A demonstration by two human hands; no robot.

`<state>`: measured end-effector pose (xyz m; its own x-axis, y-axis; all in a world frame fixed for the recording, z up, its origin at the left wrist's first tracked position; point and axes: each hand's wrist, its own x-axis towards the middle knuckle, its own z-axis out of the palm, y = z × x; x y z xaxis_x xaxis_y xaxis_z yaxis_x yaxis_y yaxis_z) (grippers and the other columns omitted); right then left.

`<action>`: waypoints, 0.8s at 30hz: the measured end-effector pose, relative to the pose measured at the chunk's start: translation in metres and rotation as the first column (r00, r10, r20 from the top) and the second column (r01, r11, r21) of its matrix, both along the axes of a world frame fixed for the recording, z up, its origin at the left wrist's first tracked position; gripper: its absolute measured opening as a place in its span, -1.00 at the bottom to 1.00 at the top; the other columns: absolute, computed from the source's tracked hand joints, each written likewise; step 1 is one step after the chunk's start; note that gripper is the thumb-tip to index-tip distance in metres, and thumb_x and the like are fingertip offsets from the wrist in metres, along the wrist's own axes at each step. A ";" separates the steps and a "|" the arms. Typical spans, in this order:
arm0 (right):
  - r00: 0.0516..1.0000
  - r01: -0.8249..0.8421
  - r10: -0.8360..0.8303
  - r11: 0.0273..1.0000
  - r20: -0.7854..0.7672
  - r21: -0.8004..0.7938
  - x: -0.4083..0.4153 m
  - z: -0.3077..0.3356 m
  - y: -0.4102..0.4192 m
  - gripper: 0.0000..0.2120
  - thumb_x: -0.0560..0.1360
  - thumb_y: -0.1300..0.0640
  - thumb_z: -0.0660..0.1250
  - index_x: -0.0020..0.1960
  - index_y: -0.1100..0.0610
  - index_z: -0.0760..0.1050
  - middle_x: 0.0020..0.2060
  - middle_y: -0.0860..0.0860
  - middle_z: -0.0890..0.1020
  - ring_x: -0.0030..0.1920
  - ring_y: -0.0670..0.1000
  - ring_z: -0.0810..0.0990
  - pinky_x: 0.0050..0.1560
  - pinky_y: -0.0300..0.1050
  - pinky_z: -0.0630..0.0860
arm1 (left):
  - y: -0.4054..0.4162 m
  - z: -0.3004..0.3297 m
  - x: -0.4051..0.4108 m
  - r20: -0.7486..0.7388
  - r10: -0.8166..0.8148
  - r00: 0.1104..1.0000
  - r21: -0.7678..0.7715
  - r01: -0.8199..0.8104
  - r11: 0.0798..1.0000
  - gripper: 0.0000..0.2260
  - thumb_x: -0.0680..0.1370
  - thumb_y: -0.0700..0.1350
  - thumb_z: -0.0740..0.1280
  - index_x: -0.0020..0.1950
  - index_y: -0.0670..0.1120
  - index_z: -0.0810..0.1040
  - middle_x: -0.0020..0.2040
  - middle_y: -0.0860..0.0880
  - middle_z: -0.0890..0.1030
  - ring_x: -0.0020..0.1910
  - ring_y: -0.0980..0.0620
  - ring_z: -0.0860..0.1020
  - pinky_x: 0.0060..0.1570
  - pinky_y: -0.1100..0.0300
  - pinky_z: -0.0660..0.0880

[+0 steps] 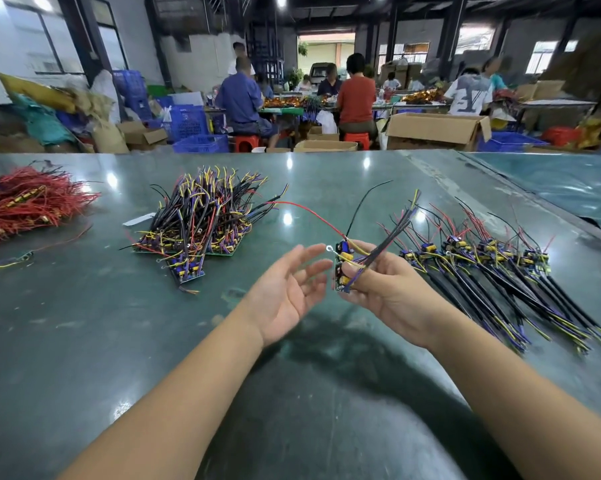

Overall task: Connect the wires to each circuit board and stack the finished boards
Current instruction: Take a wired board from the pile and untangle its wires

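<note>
The right hand pinches one circuit board; the left hand has its fingers spread. A finished stack sits toward the table's far edge, and many boards remain at the right.

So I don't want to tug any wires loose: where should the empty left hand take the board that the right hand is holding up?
Probably by its bare long edges, coming in from the left. The circuit board stands nearly upright in the right hand, which pinches its right side, with wires fanning up and right. The left hand is open beside the free edge; the ring terminal sticks out there, so stay below it.
</note>
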<state>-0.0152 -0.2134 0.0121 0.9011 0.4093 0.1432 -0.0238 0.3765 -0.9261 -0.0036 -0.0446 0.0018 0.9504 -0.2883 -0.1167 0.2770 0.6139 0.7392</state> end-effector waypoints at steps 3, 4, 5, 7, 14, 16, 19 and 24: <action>0.999 0.045 -0.045 0.996 0.000 -0.082 0.000 -0.002 0.002 -0.57 0.44 0.33 0.33 0.30 0.26 0.39 -0.09 0.08 0.60 -0.21 -0.05 0.60 -0.17 -0.19 0.57 | -0.008 0.000 -0.004 0.160 -0.061 0.985 0.138 0.039 0.990 -0.76 0.42 0.01 0.32 -0.07 -0.07 0.70 -0.15 -0.03 0.65 -0.27 0.14 0.58 -0.25 0.32 0.55; 0.997 0.075 -0.074 0.989 0.007 -0.130 0.000 -0.002 0.002 -0.56 0.46 0.35 0.33 0.32 0.27 0.36 -0.09 0.10 0.59 -0.20 -0.03 0.59 -0.15 -0.16 0.56 | -0.008 -0.001 -0.004 0.202 -0.063 0.977 0.176 0.027 0.984 -0.77 0.41 0.01 0.33 -0.10 -0.08 0.71 -0.17 -0.02 0.65 -0.29 0.14 0.56 -0.27 0.33 0.54; 0.994 0.105 -0.104 0.979 0.016 -0.177 0.001 -0.004 0.002 -0.54 0.46 0.36 0.34 0.33 0.27 0.34 -0.10 0.10 0.59 -0.19 -0.01 0.59 -0.11 -0.12 0.55 | -0.008 -0.001 -0.004 0.226 -0.046 0.973 0.208 -0.002 0.978 -0.77 0.40 0.00 0.34 -0.11 -0.09 0.70 -0.22 -0.01 0.65 -0.30 0.14 0.54 -0.30 0.34 0.52; 0.990 0.140 -0.134 0.959 0.040 -0.246 0.002 -0.009 0.001 -0.52 0.43 0.39 0.37 0.31 0.23 0.33 -0.18 0.06 0.62 -0.20 0.01 0.59 -0.04 -0.03 0.52 | -0.004 -0.002 -0.002 0.231 -0.015 0.973 0.261 -0.046 0.964 -0.81 0.38 -0.04 0.36 -0.10 -0.11 0.65 -0.27 0.00 0.62 -0.30 0.11 0.51 -0.32 0.35 0.49; 0.982 0.131 -0.063 0.903 0.176 -0.409 0.000 -0.010 0.003 -0.55 0.42 0.47 0.36 0.16 0.10 0.32 -0.31 0.05 0.64 -0.30 0.00 0.57 -0.16 -0.09 0.53 | 0.005 -0.007 -0.002 0.305 -0.160 0.939 0.388 0.031 0.921 -0.79 0.38 -0.18 0.39 0.01 -0.13 0.61 -0.19 -0.07 0.66 -0.21 0.06 0.61 -0.13 0.24 0.56; 0.985 0.120 -0.055 0.898 0.163 -0.423 0.000 -0.012 0.001 -0.63 0.44 0.41 0.36 0.14 0.12 0.36 -0.29 0.06 0.63 -0.26 0.03 0.55 -0.13 -0.05 0.52 | 0.003 -0.008 -0.003 0.318 -0.107 0.942 0.392 -0.028 0.920 -0.81 0.37 -0.19 0.40 -0.04 -0.14 0.64 -0.20 -0.08 0.67 -0.21 0.06 0.61 -0.13 0.23 0.57; 0.996 0.048 -0.002 0.870 0.093 -0.491 -0.002 -0.011 0.000 -0.93 0.53 0.21 0.33 -0.11 0.08 0.54 -0.30 0.01 0.62 -0.28 -0.03 0.62 -0.20 -0.20 0.57 | 0.001 -0.010 -0.001 0.326 0.006 0.945 0.388 -0.139 0.911 -0.91 0.43 -0.25 0.39 -0.09 -0.16 0.66 -0.27 -0.05 0.66 -0.30 0.09 0.57 -0.20 0.25 0.57; 1.000 -0.028 0.022 0.884 -0.018 -0.467 -0.005 -0.006 0.003 -0.83 0.60 0.14 0.22 -0.03 0.25 0.49 -0.28 0.14 0.61 -0.35 0.00 0.65 -0.24 -0.21 0.60 | 0.000 -0.006 -0.003 0.301 0.060 0.952 0.373 -0.175 0.911 -0.91 0.51 -0.31 0.32 -0.13 -0.20 0.60 -0.33 -0.02 0.64 -0.38 0.13 0.58 -0.29 0.28 0.56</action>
